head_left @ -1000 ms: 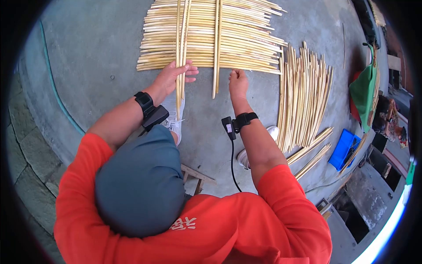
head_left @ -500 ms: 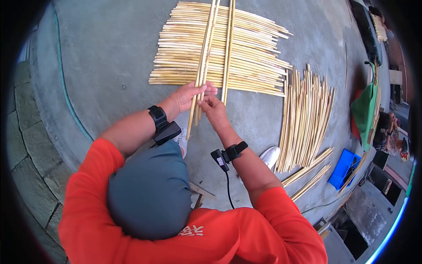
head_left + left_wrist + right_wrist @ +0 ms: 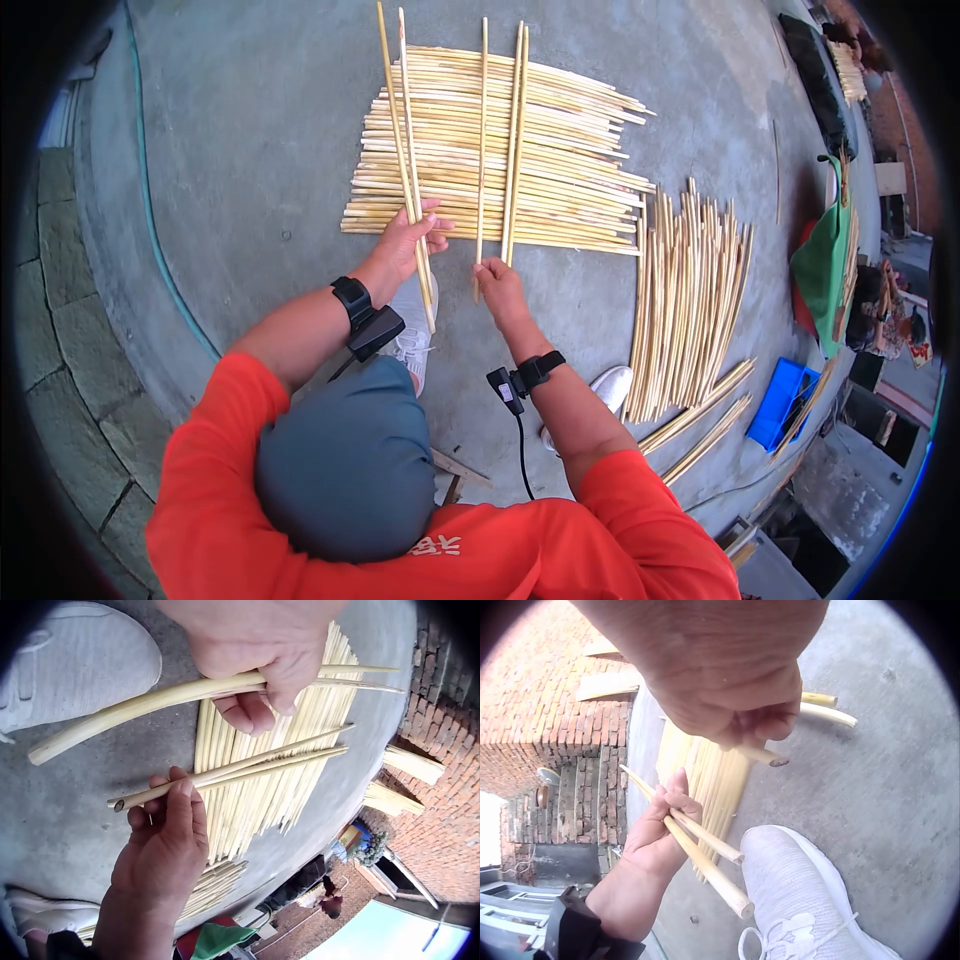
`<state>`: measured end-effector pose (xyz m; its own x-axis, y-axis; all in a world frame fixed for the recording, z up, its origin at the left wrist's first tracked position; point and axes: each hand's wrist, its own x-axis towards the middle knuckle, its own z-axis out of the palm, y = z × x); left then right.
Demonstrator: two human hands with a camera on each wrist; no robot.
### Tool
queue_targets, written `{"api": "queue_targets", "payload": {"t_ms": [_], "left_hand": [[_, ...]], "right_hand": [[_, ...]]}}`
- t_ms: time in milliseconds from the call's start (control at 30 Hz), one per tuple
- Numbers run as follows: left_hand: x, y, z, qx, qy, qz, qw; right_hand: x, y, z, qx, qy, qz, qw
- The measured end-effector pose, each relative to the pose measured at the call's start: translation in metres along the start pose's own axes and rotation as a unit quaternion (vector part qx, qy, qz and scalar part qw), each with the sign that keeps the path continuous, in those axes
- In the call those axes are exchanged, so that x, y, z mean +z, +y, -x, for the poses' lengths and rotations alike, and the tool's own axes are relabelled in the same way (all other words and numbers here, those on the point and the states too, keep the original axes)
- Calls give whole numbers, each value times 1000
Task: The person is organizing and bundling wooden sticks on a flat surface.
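Note:
Two pale, peeled sticks [image 3: 406,120] lean across my left hand [image 3: 408,243], held between thumb and fingers near their thicker lower ends. Just to the right, my right hand [image 3: 503,292] pinches one similar stick [image 3: 482,130] close to its near end; the cut tip [image 3: 778,761] pokes out below the fingers in the right wrist view. Two more long sticks [image 3: 517,130] stretch side by side over the row, right beside that hand. Under all of these, a row of sticks [image 3: 580,150] lies crosswise on the concrete floor.
A second batch of sticks [image 3: 690,310] lies lengthwise to the right, with small bundles [image 3: 710,435] nearer me. Beyond them are a blue crate [image 3: 782,403] and a green cloth [image 3: 825,260]. White shoes [image 3: 410,330] are planted below the hands. A teal hose [image 3: 150,215] runs along the left.
My right hand reached left to the sticks in my left hand, then drew one away to the right. My left hand has gone from three sticks to two, now spread from the third.

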<state>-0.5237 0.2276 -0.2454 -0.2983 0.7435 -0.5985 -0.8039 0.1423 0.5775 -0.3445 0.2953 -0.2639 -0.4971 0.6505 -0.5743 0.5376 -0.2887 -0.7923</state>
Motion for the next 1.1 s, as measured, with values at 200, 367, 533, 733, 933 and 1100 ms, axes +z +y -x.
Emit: {"api": "queue_targets", "payload": {"t_ms": [200,367,533,733,933,1100], "left_hand": [[1,-3,3,-18,4,-1,1000],[3,-3,3,-22,21,-16,999],[8,-1,7,-42,53,-31,997],[5,-9,8,-13,55,-39,998],[0,-13,4,-1,52,-53,997],[1,-12,4,8,59,-61,996]], "right_hand": [[-5,9,-5,-18,53,121,991],[-1,10,-2,-60,90,166,980],[1,4,3,-45,125,197,971],[4,6,3,-44,145,254,955],[3,14,-3,-52,149,254,954],[1,19,-3,-66,148,261,952]]}}
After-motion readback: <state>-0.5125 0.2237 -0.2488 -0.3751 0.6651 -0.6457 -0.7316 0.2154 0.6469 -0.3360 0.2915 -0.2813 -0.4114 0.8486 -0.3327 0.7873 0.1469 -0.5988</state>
